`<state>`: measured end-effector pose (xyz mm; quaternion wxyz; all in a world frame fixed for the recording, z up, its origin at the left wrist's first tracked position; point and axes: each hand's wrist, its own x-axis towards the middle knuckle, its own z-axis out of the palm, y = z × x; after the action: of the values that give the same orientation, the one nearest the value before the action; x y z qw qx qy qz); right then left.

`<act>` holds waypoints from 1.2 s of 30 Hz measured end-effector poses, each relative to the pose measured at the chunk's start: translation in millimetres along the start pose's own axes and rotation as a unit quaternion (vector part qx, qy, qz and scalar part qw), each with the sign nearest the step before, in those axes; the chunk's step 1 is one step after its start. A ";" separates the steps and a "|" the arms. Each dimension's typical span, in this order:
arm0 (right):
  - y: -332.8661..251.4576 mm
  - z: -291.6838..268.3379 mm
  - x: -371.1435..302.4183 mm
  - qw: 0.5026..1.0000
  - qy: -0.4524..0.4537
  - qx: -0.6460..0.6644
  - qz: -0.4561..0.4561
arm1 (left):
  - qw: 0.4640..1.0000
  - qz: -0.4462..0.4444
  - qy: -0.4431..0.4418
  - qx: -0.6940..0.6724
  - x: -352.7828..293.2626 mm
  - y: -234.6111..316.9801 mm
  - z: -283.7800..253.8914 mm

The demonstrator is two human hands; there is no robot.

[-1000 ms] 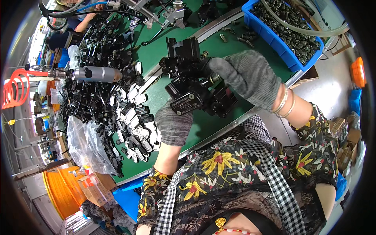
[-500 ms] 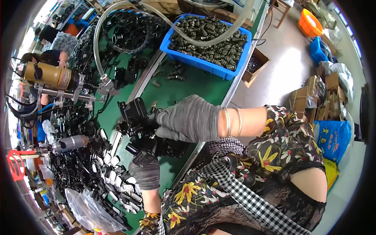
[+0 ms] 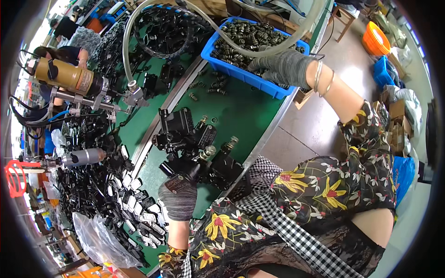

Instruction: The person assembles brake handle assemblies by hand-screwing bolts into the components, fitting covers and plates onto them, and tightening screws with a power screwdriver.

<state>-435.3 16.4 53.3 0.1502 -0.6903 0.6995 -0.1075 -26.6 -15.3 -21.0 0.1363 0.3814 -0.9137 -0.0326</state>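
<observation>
Head view: the right hand (image 3: 283, 68) has left the black assemblies (image 3: 177, 122), near the middle, for metal fittings (image 3: 241, 35) in the blue bin (image 3: 232, 71) at 1 o'clock; work seems to turn there; the left hand (image 3: 178, 197), at 7 o'clock, touches one assembly (fingertips of both poorly seen; pinching or spread, I cannot tell).

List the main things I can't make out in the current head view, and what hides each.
All in the head view:
1. Whether the right hand grips a metal fitting: its own glove covers the grasp.
2. The left hand's fingertips: hidden by the black assembly.
3. Part of the co-worker: behind the gold-brown power tool.
4. Fittings deeper in the blue bin: covered by the top layer.
</observation>
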 end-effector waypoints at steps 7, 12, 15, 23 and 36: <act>-4.7 2.7 10.6 0.995 -0.040 -0.096 -0.001 | 0.999 0.007 -0.008 -0.043 2.0 5.2 -1.3; -9.5 -4.0 12.1 0.993 -0.096 -0.017 0.065 | 0.997 0.015 0.007 -0.079 5.4 6.5 -3.3; 8.5 7.5 17.0 0.998 -0.056 -0.010 -0.008 | 0.995 0.015 0.029 -0.095 9.3 13.5 -10.3; 7.2 -9.8 19.7 0.986 -0.146 0.041 0.073 | 0.992 -0.021 -0.017 -0.122 5.9 9.1 0.6; -5.5 7.0 -19.5 0.876 0.094 0.466 0.083 | 0.998 -0.010 0.040 -0.042 -11.8 -6.2 4.2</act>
<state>-427.7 36.0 49.9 0.3964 -0.4665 0.6340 -0.4725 -15.5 -11.5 -28.7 0.1880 0.3852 -0.9017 -0.0575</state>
